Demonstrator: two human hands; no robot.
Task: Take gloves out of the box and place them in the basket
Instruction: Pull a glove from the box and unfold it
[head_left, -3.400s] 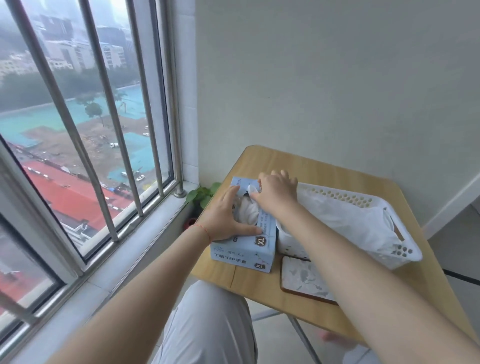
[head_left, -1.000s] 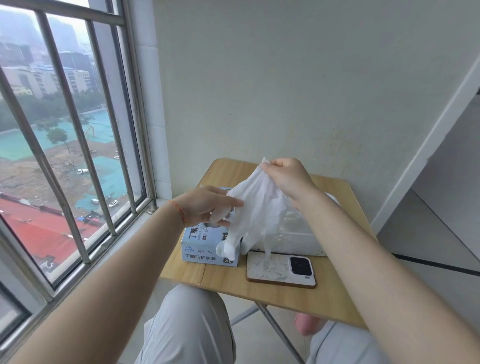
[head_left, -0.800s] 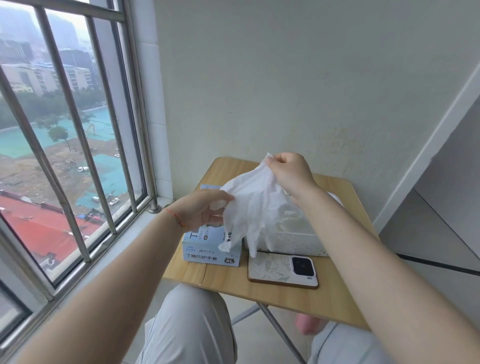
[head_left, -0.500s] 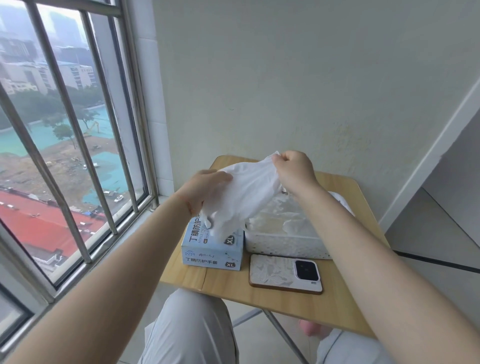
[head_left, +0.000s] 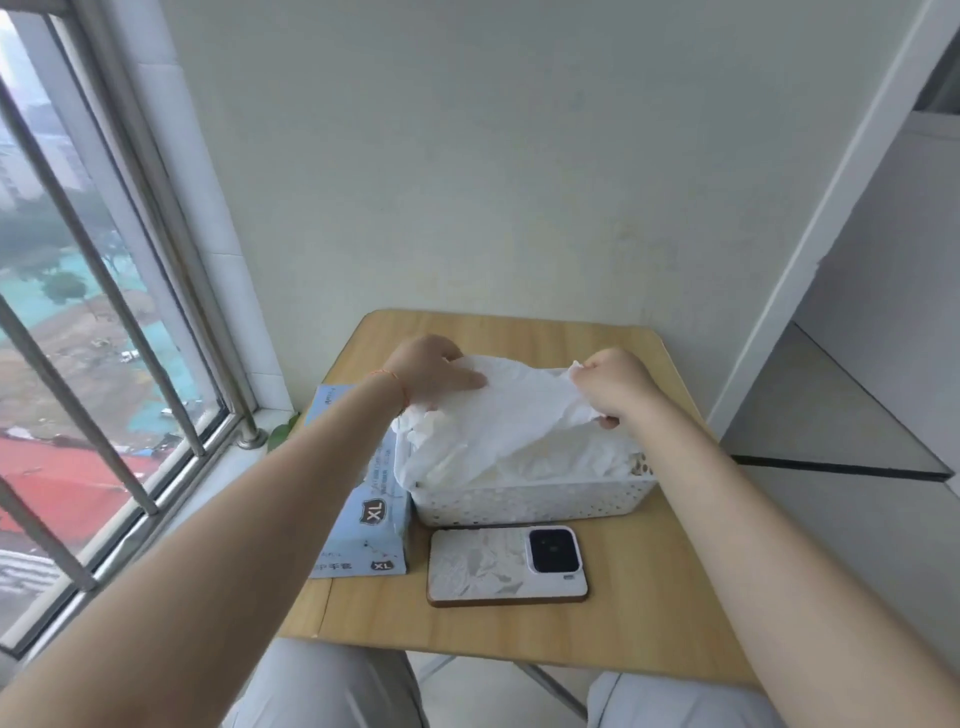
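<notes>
A thin white glove (head_left: 514, 410) is stretched flat between both hands, just above the white perforated basket (head_left: 530, 501). My left hand (head_left: 434, 369) holds its left end, thumb on top. My right hand (head_left: 613, 382) pinches its right edge. Under it, several more white gloves (head_left: 561, 460) fill the basket. The light blue glove box (head_left: 363, 514), marked XL, lies against the basket's left side, partly hidden by my left forearm.
A phone (head_left: 506, 566) in a white patterned case lies face down in front of the basket. The small wooden table (head_left: 519, 629) stands in a corner: barred window (head_left: 98, 332) to the left, wall behind. My knees are under its near edge.
The glove was pulled out of the box, lifted and spread between both hands, then carried right and lowered over the basket. The view has tilted down toward the table.
</notes>
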